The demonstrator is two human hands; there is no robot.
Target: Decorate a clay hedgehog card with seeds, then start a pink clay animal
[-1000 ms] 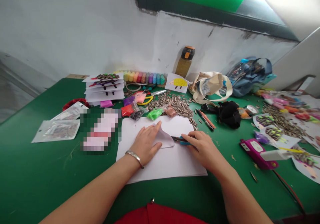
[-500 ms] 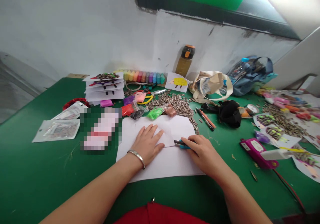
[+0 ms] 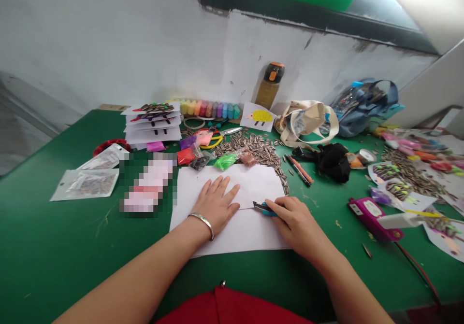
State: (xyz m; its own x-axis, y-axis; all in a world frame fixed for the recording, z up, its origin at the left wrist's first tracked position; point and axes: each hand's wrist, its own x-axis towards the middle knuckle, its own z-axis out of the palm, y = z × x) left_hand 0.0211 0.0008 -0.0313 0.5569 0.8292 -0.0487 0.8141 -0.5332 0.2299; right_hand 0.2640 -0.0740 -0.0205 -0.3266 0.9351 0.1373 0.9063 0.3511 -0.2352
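Note:
White paper [image 3: 228,237] lies flat on the green table in front of me, with a crease or cut line running across its middle. My left hand [image 3: 216,204] rests on the paper with its fingers spread, a silver bangle at the wrist. In my right hand [image 3: 295,220] is a utility knife [image 3: 266,209] with a blue and black body. Its blade end points left and meets the right end of the line in the paper. Small bags of coloured clay, among them a green one [image 3: 225,161], touch the paper's far edge.
Sunflower seeds [image 3: 250,146] are heaped behind the paper. Two pens [image 3: 299,170] lie to the right, near a black pouch [image 3: 333,163] and a magenta glue-gun-like device [image 3: 375,222]. Stacked cards [image 3: 152,134], plastic packets [image 3: 87,184] and a bottle [image 3: 268,87] stand or lie farther off.
The knife in my right hand has shifted very slightly to the right along the paper. My left hand stays flat on the sheet. The camera view has tilted a little.

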